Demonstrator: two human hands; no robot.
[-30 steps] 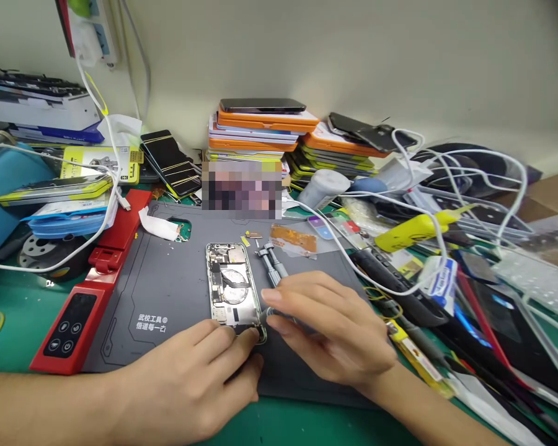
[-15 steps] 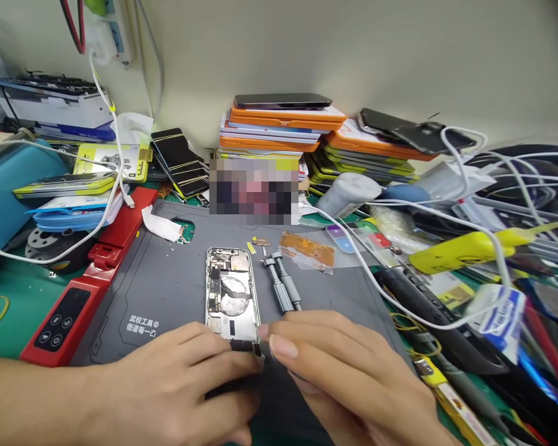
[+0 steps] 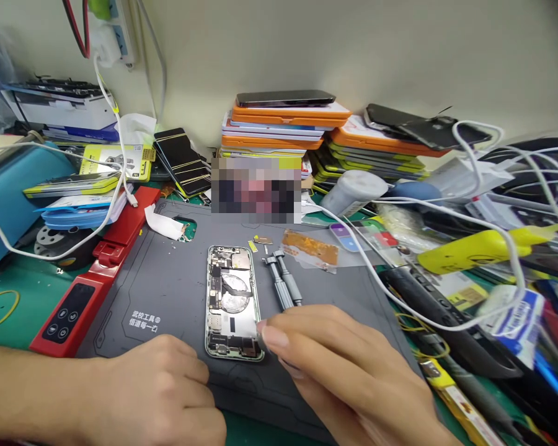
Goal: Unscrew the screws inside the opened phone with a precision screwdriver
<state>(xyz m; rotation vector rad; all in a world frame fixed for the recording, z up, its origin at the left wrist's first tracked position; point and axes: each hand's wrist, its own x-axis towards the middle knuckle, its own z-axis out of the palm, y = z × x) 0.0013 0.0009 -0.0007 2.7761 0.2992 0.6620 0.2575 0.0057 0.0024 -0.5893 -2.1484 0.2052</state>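
An opened phone (image 3: 232,303) lies lengthwise on the grey work mat (image 3: 167,291), its inner parts and round coil showing. My left hand (image 3: 158,396) rests on the mat just left of the phone's near end, curled into a loose fist with the fingertips hidden. My right hand (image 3: 344,371) comes in from the right with its fingers pressed together over the thumb. Its foremost fingertip touches the phone's lower right edge, and what it pinches is hidden. Two grey screwdrivers (image 3: 283,282) lie side by side right of the phone, just beyond my right hand.
A red device with buttons (image 3: 88,291) lines the mat's left edge. An orange flex strip (image 3: 309,248) lies behind the screwdrivers. Stacked orange boxes (image 3: 279,124) stand at the wall. White cables (image 3: 367,272), a yellow tool (image 3: 474,251) and other tools crowd the right side.
My left hand has let go of the phone's near end and drawn back left into a fist, uncovering that end. My right hand stays at the lower right edge. The view shifted slightly.
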